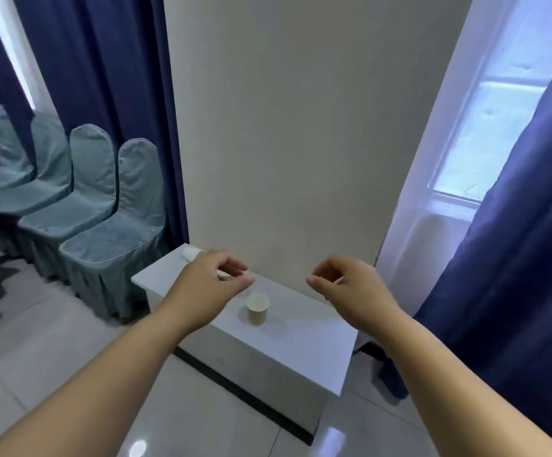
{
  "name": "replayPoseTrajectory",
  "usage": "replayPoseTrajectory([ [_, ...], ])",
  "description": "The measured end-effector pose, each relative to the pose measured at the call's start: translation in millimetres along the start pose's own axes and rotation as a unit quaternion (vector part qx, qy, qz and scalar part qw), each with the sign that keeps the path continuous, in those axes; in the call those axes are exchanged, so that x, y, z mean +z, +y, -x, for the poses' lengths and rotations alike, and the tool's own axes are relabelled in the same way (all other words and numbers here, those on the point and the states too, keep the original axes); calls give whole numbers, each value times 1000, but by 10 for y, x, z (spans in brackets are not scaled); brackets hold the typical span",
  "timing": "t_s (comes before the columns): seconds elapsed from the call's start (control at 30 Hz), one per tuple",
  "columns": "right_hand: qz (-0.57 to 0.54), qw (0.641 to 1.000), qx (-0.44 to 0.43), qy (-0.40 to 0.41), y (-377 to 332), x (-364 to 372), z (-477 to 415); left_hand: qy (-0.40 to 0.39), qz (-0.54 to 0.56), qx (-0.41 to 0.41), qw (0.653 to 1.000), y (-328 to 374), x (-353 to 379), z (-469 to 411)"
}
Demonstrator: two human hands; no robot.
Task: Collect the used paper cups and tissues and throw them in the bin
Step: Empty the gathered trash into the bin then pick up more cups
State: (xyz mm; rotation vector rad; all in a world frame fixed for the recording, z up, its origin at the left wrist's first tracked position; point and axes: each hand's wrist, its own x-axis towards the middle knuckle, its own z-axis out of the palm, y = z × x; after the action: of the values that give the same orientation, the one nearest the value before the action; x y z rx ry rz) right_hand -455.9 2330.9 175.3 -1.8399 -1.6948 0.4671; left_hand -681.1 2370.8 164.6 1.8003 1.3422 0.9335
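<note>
Fingers, left hand and right hand: loosely curled, empty, over surface; paper cup upright on it.

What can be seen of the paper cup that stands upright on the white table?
The paper cup is pale beige and plain. It stands upright, mouth open upward; its contents cannot be told. It sits near the middle of the white table, touching only the tabletop. Neither the left hand nor the right hand touches it.
</note>
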Motion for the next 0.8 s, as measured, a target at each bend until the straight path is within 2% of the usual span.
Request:
replayPoseTrajectory([
  [0.13,-13,999,29,-23,169,401,-668,5,5,-34,999,-498,40,-606],
  [0.4,-28,989,107,-101,644,1213,-1647,-37,0,-131,991,-1367,279,-1556],
  [0.8,26,960,151,-233,1635,2399,-3274,-65,-33,-290,954,-2550,835,-3034],
])
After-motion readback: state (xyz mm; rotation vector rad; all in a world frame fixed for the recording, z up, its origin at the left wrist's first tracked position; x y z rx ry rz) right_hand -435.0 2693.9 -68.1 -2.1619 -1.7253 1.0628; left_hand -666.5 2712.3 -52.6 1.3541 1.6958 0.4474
